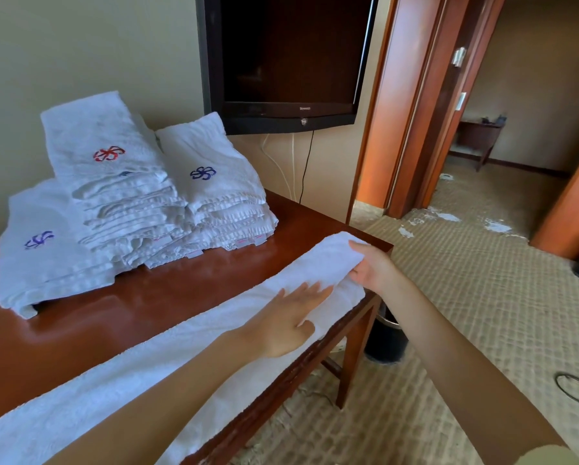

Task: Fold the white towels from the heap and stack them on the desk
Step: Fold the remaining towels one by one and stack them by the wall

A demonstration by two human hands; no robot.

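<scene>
A long white towel [167, 357], folded lengthwise into a strip, lies along the front edge of the brown wooden desk [140, 297]. My left hand [290, 322] presses flat on it near its right end, fingers straight. My right hand [372, 265] pinches the towel's right end at the desk's corner. Behind, three stacks of folded white towels stand on the desk: a tall middle stack with a red emblem [110, 169], a right stack with a blue emblem [214, 182], and a low left stack with a blue emblem [46, 250].
A black television [281, 62] hangs on the wall above the desk, cables trailing below it. A dark bin [385, 340] stands under the desk's right end. Patterned carpet [466, 313] spreads to the right, toward an open wooden doorway [412, 105].
</scene>
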